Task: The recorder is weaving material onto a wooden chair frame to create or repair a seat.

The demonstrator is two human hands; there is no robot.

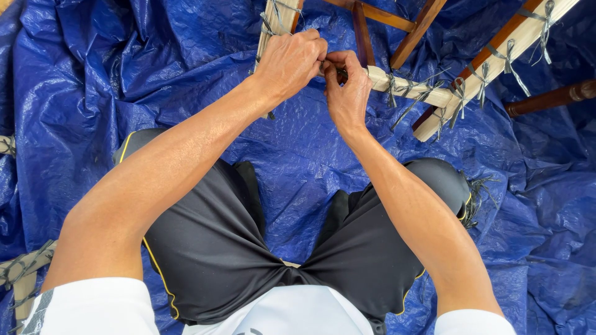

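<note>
While crinkled blue tarp [298, 149] lies beneath, both hands' [292, 62] grips pinch grey cord [340, 73] on a pale wooden slat [410, 87].

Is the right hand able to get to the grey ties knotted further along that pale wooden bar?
Probably yes: the right hand already sits on the pale bar, and the grey ties lie just beside it, nothing between.

A crinkled bright-blue tarp [93, 80] fills the ground. At twelve o'clock, a pale cream slat [406, 87] carries grey knotted ties [459, 93] — reddish-brown wooden rails [363, 34] cross behind it. At six o'clock, black shorts [217, 248] with thin yellow piping — and a white shirt [292, 316].
</note>
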